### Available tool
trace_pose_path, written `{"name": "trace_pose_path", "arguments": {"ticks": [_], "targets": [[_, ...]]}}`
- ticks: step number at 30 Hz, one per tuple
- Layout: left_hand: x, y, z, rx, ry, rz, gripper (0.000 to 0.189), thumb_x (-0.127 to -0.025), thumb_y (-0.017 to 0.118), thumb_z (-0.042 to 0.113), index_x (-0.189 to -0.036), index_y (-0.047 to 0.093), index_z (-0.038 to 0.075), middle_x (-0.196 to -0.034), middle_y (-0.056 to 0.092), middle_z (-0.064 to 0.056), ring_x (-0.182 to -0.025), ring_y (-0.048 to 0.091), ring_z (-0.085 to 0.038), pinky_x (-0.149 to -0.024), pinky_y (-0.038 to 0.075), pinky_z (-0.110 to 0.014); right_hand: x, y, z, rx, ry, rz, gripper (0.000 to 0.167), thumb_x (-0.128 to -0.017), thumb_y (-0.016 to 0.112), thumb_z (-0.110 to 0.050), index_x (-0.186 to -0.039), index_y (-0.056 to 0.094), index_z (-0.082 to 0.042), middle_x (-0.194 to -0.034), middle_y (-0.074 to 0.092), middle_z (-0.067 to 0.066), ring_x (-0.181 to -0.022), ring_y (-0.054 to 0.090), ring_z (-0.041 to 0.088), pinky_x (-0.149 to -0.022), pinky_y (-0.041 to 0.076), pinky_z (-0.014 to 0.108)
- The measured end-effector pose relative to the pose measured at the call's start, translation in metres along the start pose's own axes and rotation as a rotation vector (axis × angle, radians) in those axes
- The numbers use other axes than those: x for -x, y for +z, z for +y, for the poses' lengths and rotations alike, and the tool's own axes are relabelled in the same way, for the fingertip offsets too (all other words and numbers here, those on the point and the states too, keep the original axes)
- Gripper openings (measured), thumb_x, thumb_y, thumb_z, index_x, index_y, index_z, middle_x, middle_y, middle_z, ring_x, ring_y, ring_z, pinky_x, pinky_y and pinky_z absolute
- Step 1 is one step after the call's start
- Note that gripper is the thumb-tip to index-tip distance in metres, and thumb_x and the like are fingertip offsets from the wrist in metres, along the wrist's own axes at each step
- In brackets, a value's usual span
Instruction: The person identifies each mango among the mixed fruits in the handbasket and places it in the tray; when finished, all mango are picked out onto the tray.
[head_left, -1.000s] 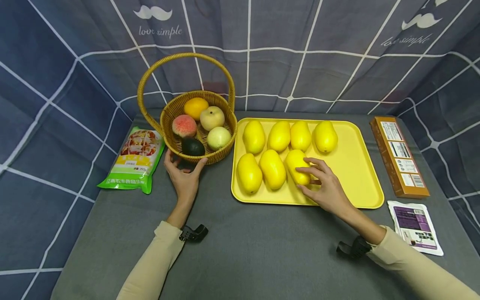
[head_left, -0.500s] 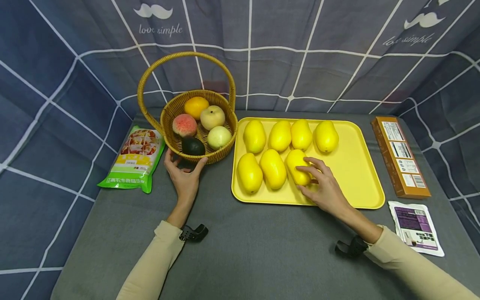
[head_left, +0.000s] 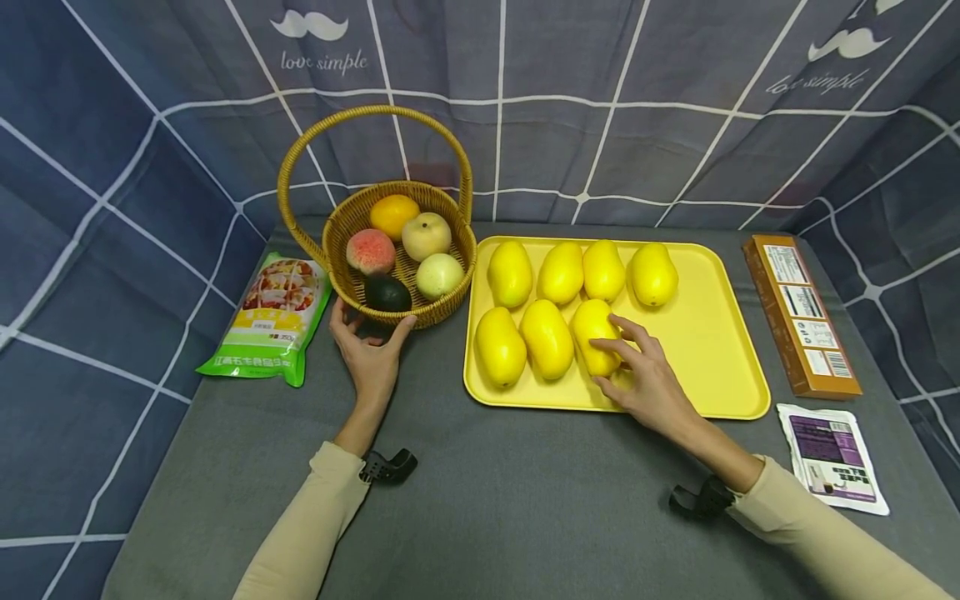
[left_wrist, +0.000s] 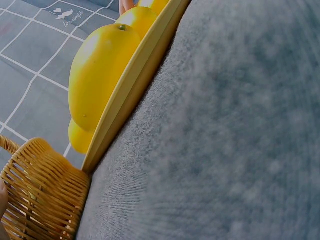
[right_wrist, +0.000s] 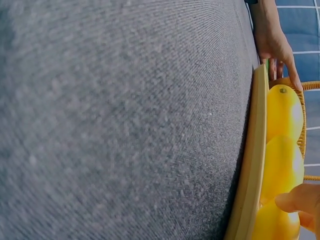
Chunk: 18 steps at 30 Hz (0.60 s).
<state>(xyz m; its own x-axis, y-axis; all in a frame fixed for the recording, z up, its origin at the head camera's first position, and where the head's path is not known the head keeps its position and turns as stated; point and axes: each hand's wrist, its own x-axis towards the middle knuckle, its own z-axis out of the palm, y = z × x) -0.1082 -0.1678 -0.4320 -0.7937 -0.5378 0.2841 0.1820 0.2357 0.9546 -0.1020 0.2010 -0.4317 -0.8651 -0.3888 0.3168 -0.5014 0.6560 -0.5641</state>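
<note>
My right hand (head_left: 651, 383) grips a yellow mango (head_left: 592, 332) at the front of the yellow tray (head_left: 705, 333), fingers curved over its right side. The thumb (right_wrist: 295, 199) lies against the mango in the right wrist view. Several other mangoes (head_left: 547, 337) lie on the tray in two rows. At the left, my left hand (head_left: 369, 362) touches the near outer wall of a wicker basket (head_left: 444, 312), thumb and fingers spread. Inside the basket are a peach (head_left: 371, 252), an avocado (head_left: 387, 293), an orange-yellow fruit (head_left: 393, 217) and two pale round fruits (head_left: 426, 236).
A green food packet (head_left: 270, 321) lies left of the basket. Beyond the tray's right end are a brown box (head_left: 801, 315) and a white and purple pouch (head_left: 832, 457). The basket's tall handle (head_left: 373, 110) rises in front of the checked cloth backdrop (head_left: 547, 150).
My right thumb and fingers have shifted very slightly around the mango, which stays in its place on the tray. The left hand and the basket have not moved.
</note>
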Motion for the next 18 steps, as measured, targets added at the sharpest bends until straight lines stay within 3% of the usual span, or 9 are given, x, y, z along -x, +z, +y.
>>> {"name": "trace_pose_path", "arguments": {"ticks": [5, 11, 18], "targets": [[-0.0004, -0.0001, -0.0009, 0.003, 0.000, 0.002, 0.092, -0.079, 0.082, 0.011, -0.149, 0.023, -0.002, -0.148, 0.027, -0.027, -0.122, 0.039, -0.037, -0.079, 0.039, -0.052, 0.0028, 0.0013, -0.0007, 0.005, -0.010, 0.015, 0.053, -0.072, 0.084, -0.002, -0.121, 0.067, -0.008, -0.148, 0.040, 0.019, -0.123, 0.043, 0.038, -0.088, 0.041, 0.049], [-0.0016, 0.0000, -0.0022, 0.010, 0.019, 0.006, 0.091, -0.079, 0.081, 0.008, -0.148, 0.024, -0.003, -0.147, 0.028, -0.027, -0.123, 0.040, -0.037, -0.079, 0.038, -0.051, 0.0047, 0.0020, -0.0008, 0.042, -0.022, 0.025, 0.051, -0.073, 0.084, -0.006, -0.121, 0.067, -0.011, -0.147, 0.041, 0.018, -0.121, 0.043, 0.038, -0.079, 0.050, 0.034], [-0.0031, -0.0028, -0.0062, 0.009, 0.023, 0.002, 0.092, -0.079, 0.081, 0.007, -0.149, 0.023, -0.003, -0.148, 0.027, -0.029, -0.123, 0.040, -0.040, -0.078, 0.037, -0.052, 0.0080, 0.0031, -0.0043, 0.016, -0.031, 0.044, 0.050, -0.075, 0.083, -0.007, -0.121, 0.066, -0.009, -0.147, 0.041, 0.022, -0.125, 0.038, 0.045, -0.094, 0.035, 0.056]]}}
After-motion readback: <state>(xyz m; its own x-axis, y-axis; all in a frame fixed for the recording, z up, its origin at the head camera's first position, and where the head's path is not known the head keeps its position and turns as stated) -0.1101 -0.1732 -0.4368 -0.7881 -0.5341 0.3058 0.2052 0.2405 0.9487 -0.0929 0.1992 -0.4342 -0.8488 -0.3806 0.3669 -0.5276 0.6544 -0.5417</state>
